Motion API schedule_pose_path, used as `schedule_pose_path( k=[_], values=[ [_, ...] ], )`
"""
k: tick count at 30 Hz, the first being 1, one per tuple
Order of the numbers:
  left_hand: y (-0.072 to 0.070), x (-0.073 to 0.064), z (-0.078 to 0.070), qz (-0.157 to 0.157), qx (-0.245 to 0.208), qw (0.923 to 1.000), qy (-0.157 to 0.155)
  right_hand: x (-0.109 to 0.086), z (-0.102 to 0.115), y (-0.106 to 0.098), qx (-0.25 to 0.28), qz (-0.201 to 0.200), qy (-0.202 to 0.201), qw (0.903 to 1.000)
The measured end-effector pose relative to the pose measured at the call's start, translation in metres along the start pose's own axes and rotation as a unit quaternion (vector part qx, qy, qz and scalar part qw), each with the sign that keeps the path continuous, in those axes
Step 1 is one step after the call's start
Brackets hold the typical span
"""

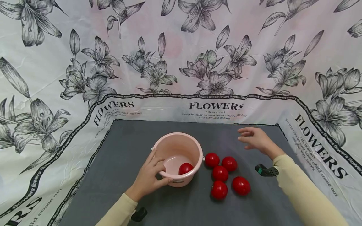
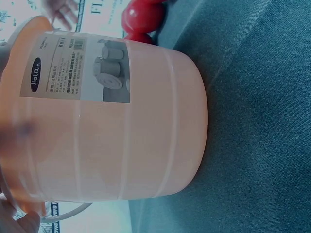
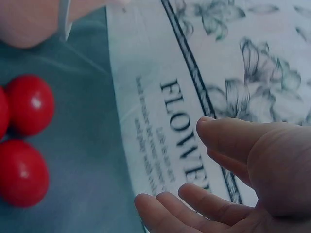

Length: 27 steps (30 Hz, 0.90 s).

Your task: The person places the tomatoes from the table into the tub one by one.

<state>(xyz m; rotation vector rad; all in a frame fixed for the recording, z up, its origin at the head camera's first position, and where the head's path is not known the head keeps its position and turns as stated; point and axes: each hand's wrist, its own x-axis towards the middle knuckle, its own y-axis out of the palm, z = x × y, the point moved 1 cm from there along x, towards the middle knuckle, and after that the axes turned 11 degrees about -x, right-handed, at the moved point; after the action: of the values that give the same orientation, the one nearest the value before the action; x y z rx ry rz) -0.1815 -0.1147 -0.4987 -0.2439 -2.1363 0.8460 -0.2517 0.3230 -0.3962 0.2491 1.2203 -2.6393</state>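
A pale pink plastic bucket (image 1: 176,145) stands upright on the grey cloth, and one red tomato (image 1: 185,168) lies on its bottom. My left hand (image 1: 150,174) grips the near left rim, thumb at the front and fingers along the left side. The left wrist view has the bucket's wall (image 2: 126,150) filling most of the frame, with a printed label (image 2: 73,68) near the rim. My right hand (image 1: 255,138) is held over the cloth, beyond and to the right of several loose tomatoes (image 1: 220,173). Its fingers are spread and loosely bent, holding nothing.
The loose tomatoes sit close together just right of the bucket. A grey cloth (image 1: 127,147) covers the work surface. White flower-printed sheeting (image 1: 158,108) rises at the back and along both sides. A thin white bucket handle (image 2: 73,212) shows in the left wrist view.
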Motion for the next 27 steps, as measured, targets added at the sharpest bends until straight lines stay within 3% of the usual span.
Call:
schedule_pose_path(
  k=[11, 27],
  values=[
    [0.001, 0.000, 0.000, -0.002, 0.000, 1.0000, 0.001, -0.016, -0.054, 0.014, 0.051, -0.008, 0.009, 0.9986],
    [0.001, -0.001, 0.000, -0.002, 0.004, 1.0000, 0.000, -0.009, -0.085, 0.056, 0.078, 0.003, 0.041, 0.9961]
  ],
)
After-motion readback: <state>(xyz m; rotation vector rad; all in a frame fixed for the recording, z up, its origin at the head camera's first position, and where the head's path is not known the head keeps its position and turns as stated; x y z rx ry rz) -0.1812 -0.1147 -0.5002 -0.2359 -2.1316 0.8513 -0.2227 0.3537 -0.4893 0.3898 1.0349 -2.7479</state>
